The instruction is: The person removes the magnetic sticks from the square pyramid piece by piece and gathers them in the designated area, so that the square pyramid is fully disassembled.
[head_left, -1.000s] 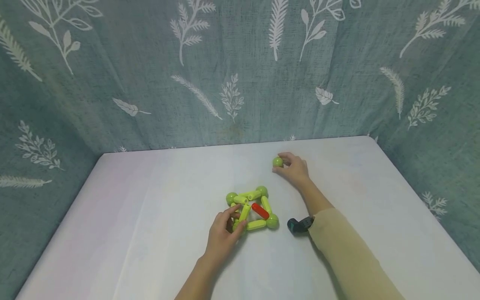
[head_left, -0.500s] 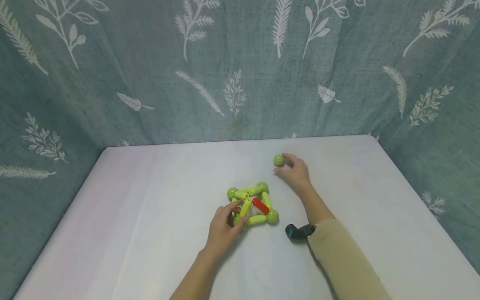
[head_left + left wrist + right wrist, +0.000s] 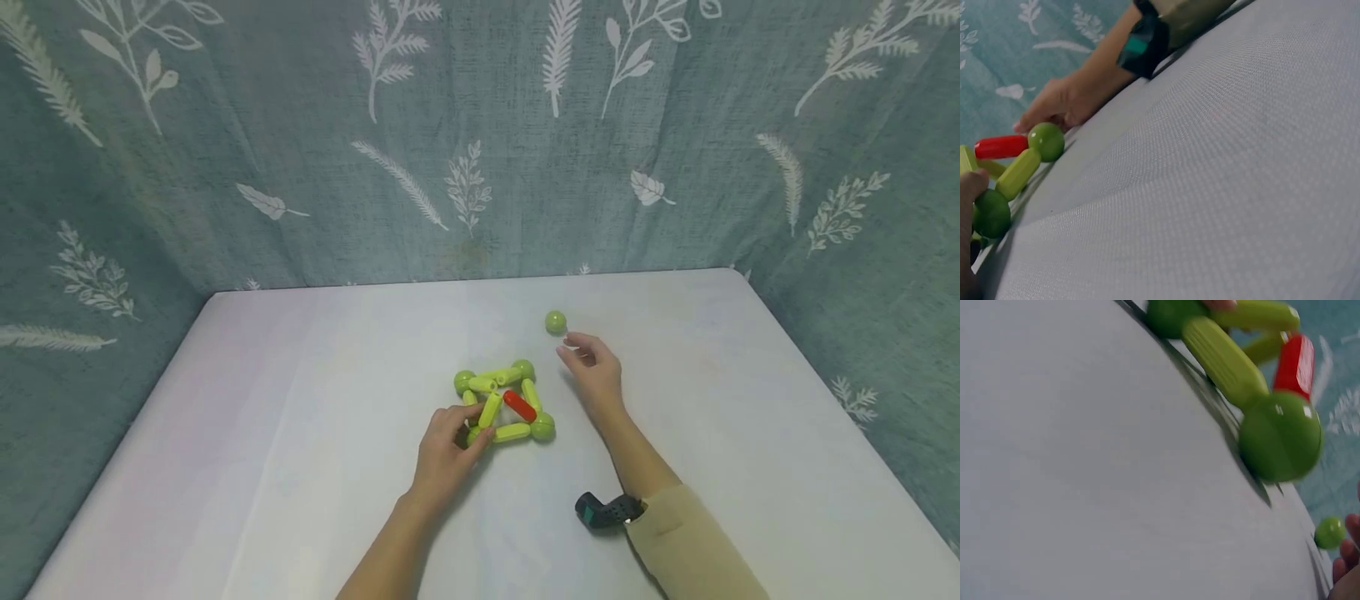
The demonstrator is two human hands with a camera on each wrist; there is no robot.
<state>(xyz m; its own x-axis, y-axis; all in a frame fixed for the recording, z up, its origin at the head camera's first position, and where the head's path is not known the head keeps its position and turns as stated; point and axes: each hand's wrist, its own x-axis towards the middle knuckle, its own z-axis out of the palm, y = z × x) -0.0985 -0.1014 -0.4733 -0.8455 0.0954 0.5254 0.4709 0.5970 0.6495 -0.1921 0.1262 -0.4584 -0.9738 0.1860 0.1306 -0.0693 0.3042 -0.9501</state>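
Observation:
Lime sticks and green balls form a four-cornered toy building frame (image 3: 513, 432) on the table. From its corners more lime sticks and one red stick (image 3: 520, 406) slope upward to free ends. My left hand (image 3: 444, 450) grips the near-left corner, thumb and fingers about a lime stick (image 3: 490, 411) and partly hiding the ball (image 3: 991, 214) below it. My right hand (image 3: 595, 375) holds nothing, its fingers loosely bent, slightly to the near right of a loose green ball (image 3: 556, 322). In the right wrist view, the near-right corner ball (image 3: 1280, 436) carries the red stick.
The white table (image 3: 337, 417) stretches around the frame on all sides. A leaf-patterned green curtain (image 3: 300, 150) hangs along its back and sides. A dark wrist strap with a camera (image 3: 603, 510) sits on the right forearm near the tabletop.
My right hand has let go of the green ball and drawn back toward me; the ball stays at the back of the table. My left hand keeps its grip on the frame.

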